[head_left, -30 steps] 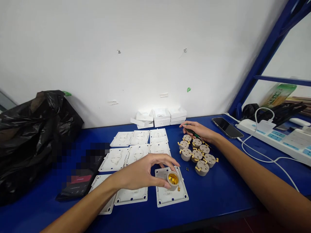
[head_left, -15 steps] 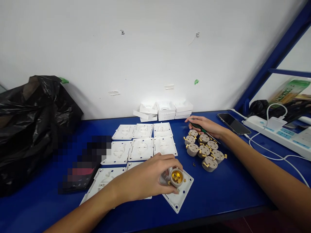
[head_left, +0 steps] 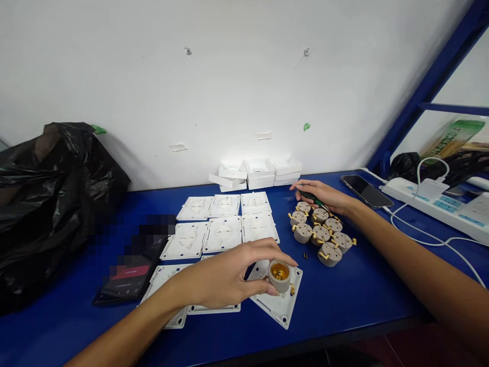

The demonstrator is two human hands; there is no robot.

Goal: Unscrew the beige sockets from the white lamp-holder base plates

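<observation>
L hand [head_left: 237,272] grips a round grey socket [head_left: 280,282], gold inside facing up, b/w thumb & fingers, over a white plate [head_left: 280,308] lying askew on the blue table [head_left: 317,311]; can't tell if they touch. R hand [head_left: 324,196] holds a green-handled screwdriver [head_left: 308,195] just beside grouped tabbed sockets [head_left: 320,235]; small screws [head_left: 305,255] nearby. More plates [head_left: 223,234] in rows to L, white boxes [head_left: 261,178] at wall [head_left: 244,92]. Far R: phone [head_left: 365,191], pwr strip [head_left: 424,206]. Far L: blk bag [head_left: 57,204], dark device [head_left: 128,283] pt. pixelated.
</observation>
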